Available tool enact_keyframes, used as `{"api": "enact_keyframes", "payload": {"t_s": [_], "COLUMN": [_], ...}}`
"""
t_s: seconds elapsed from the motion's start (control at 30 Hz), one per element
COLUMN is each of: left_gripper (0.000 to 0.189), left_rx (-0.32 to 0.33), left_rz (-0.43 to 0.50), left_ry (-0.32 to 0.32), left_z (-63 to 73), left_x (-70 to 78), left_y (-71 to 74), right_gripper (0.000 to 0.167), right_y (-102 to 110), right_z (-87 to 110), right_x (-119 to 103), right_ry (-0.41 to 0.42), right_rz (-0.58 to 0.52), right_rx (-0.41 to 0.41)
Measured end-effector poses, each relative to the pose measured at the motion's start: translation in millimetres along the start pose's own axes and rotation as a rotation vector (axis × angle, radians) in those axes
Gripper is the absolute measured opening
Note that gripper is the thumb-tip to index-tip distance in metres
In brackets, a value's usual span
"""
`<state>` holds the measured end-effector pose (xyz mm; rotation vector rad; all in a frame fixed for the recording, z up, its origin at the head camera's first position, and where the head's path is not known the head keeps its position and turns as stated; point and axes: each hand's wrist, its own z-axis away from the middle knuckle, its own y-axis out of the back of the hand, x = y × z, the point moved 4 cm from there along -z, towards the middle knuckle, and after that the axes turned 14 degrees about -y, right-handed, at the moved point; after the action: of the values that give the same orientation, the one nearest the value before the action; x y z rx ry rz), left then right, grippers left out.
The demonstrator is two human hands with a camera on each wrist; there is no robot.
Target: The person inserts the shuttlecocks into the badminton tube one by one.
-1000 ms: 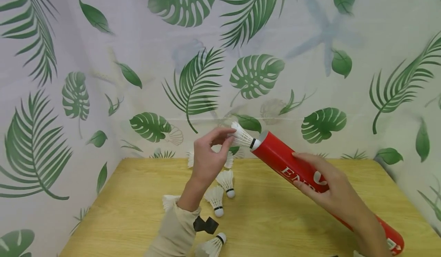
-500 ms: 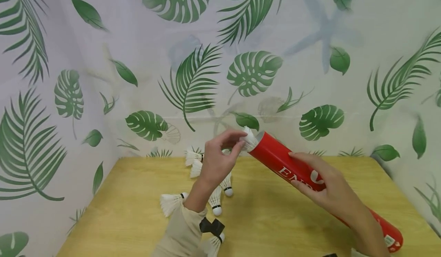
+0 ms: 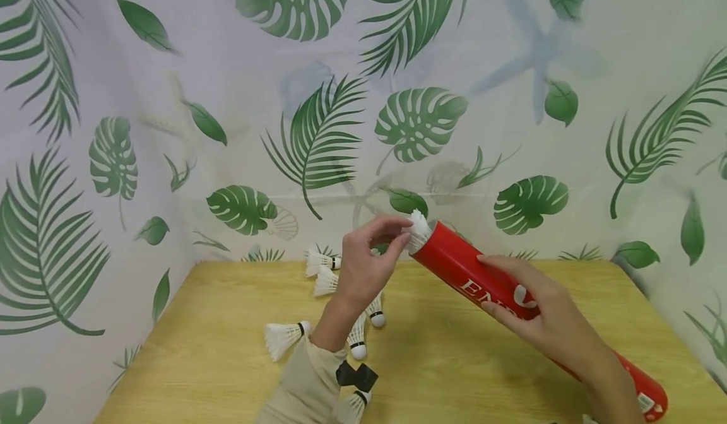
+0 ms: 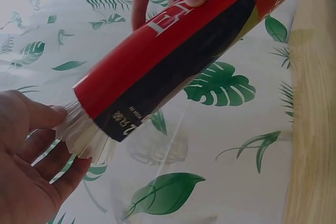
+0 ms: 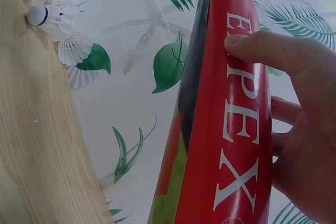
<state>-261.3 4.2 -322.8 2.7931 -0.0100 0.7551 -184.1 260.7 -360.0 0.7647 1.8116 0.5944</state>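
My right hand (image 3: pixel 545 317) grips a red shuttlecock tube (image 3: pixel 454 263) around its middle, tilted so its mouth points up and to the left. At that mouth, my left hand (image 3: pixel 366 263) pinches a white feather shuttlecock (image 3: pixel 419 229) by its feather skirt. The cork end and lower feathers are inside the tube; only the flared feathers stick out. In the left wrist view the thumb and fingertips touch the feathers of the shuttlecock (image 4: pixel 84 137) right beside the rim. White lettering runs along the tube (image 5: pixel 231 124) in the right wrist view.
Several more shuttlecocks lie on the wooden table (image 3: pixel 216 373), among them one at the left (image 3: pixel 284 339) and one near the back edge (image 3: pixel 320 263). Some are partly hidden behind my left arm. A leaf-printed cloth (image 3: pixel 318 52) hangs behind the table.
The shuttlecock has slid from the tube's mouth down into it, cork first, until only the feathers show. My left hand has moved right with it; the right hand keeps its grip.
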Motion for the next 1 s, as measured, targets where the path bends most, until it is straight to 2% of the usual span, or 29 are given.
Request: {"api": "enact_keyframes", "payload": {"t_s": [0.13, 0.33, 0.7, 1.0], "left_gripper": [0.016, 0.016, 0.017, 0.02], "left_rx": [-0.012, -0.025, -0.053, -0.099], "left_rz": [0.035, 0.107, 0.149, 0.208], "left_ry": [0.008, 0.054, 0.102, 0.082], "left_z": [3.2, 9.1, 19.7, 20.8], "left_x": [-1.3, -2.3, -8.3, -10.0], "left_y": [-5.4, -9.6, -12.2, -16.0], "right_gripper": [0.077, 0.078, 0.076, 0.079], "right_y": [-0.2, -3.3, -4.5, -3.2], "right_z": [-0.4, 1.9, -0.9, 0.3], "right_x": [-1.2, -0.4, -4.1, -2.4], "right_ry": [0.016, -0.02, 0.01, 0.014], "right_rz": [0.003, -0.002, -0.01, -0.008], "right_rx": [0.0, -0.021, -0.042, -0.038]}}
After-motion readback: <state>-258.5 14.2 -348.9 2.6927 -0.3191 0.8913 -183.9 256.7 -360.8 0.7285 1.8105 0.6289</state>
